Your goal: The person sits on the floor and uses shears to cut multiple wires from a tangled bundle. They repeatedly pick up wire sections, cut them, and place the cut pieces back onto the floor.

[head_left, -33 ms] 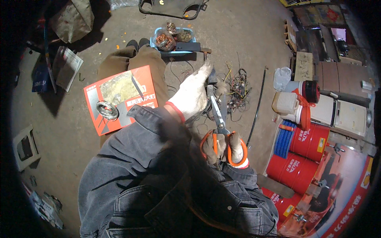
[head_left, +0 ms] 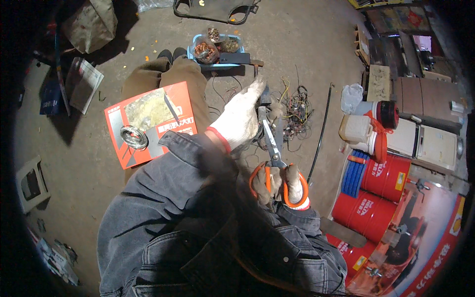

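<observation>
My right hand [head_left: 293, 184], in a glove, grips the orange handles of a large pair of scissors [head_left: 275, 157]. The blades are spread and point away from me, toward a dark metal piece [head_left: 264, 94] beside my left hand. That left hand [head_left: 241, 115], in a white glove with a red cuff, is closed with its back toward me. Its fingertips are mostly hidden, so what it holds cannot be made out. Just beyond the blades lies a tangle of dark and yellow wires [head_left: 298, 115] on the floor.
On my lap rests a red box [head_left: 153, 156] with a wire coil [head_left: 133, 137]. A blue basket [head_left: 193, 55] holding bags of small metal scraps stands ahead. To the right are a black rod [head_left: 322, 131], jugs [head_left: 355, 127] and red drums [head_left: 365, 213]. Newspapers [head_left: 89, 81] lie left.
</observation>
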{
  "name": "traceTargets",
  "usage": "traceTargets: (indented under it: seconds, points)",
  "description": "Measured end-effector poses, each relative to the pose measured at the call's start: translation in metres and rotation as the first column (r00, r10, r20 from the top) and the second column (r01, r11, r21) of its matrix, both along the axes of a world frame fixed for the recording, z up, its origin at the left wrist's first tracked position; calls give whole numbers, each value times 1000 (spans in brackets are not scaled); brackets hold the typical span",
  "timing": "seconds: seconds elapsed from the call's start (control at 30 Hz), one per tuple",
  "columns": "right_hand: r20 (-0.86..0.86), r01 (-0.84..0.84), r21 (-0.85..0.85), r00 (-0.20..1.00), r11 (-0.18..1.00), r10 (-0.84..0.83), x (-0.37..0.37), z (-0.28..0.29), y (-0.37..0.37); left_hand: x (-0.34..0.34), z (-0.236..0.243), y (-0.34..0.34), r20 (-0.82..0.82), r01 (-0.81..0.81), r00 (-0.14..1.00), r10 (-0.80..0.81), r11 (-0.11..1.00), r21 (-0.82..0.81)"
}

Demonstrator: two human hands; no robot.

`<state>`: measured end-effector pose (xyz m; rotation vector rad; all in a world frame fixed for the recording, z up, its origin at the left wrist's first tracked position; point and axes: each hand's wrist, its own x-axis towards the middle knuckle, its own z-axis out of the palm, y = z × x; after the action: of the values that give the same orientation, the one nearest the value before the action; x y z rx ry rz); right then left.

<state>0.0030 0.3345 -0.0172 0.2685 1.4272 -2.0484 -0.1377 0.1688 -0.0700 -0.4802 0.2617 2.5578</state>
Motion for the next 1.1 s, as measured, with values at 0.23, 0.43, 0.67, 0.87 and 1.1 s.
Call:
traceTargets:
  seconds: [0.23,0.43,0.67,0.87,1.1]
  points:
    - [-55,-102,213,992,972,116,-11,9,-4,-2,0,4,-1,-89,996,90,983,-159]
    - [-106,-138,502,970,854,219,-11,4,1,-2,-4,7,20,-86,996,92,975,-203]
    - [225,23,-475,970,880,97,-9,-16,6,-1,-9,11,104,-102,989,102,995,-5]
    - [-79,-27,-17,997,999,26,-16,3,-13,0,-23,13,-31,-79,997,74,970,-231]
    - [-317,-133,538,883,832,346,-18,-10,9,5,-14,10,-123,-21,992,-36,900,-436]
